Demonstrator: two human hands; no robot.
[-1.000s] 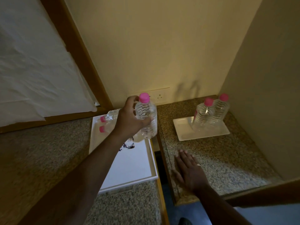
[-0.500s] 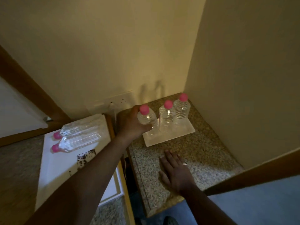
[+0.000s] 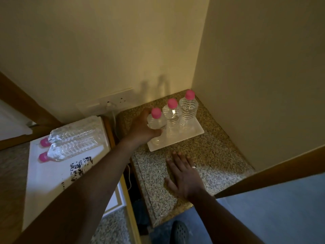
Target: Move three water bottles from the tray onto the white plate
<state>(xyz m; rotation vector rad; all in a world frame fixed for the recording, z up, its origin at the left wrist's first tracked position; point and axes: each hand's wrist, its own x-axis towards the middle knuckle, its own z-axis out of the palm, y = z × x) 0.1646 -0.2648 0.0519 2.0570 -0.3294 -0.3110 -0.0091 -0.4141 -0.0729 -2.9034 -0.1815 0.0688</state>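
Observation:
My left hand (image 3: 141, 128) is shut around a clear water bottle with a pink cap (image 3: 156, 120), which stands upright at the left end of the white plate (image 3: 197, 133). Two more pink-capped bottles stand upright on the plate: one in the middle (image 3: 172, 117) and one at the right (image 3: 188, 110). The white tray (image 3: 45, 173) lies to the left and carries two bottles on their sides, one behind (image 3: 75, 133) and one in front (image 3: 73, 149). My right hand (image 3: 184, 175) rests flat, fingers spread, on the speckled counter (image 3: 216, 155) in front of the plate.
Walls close the counter at the back and on the right. A wall socket (image 3: 116, 101) with a white cable sits behind the gap between tray and counter. A dark patch (image 3: 80, 166) marks the tray. A wooden edge (image 3: 263, 176) runs along the counter's right front.
My left hand carried the bottle from above the tray rightwards and set it down on the plate's left end. The view swung right. My right hand stayed flat on the counter.

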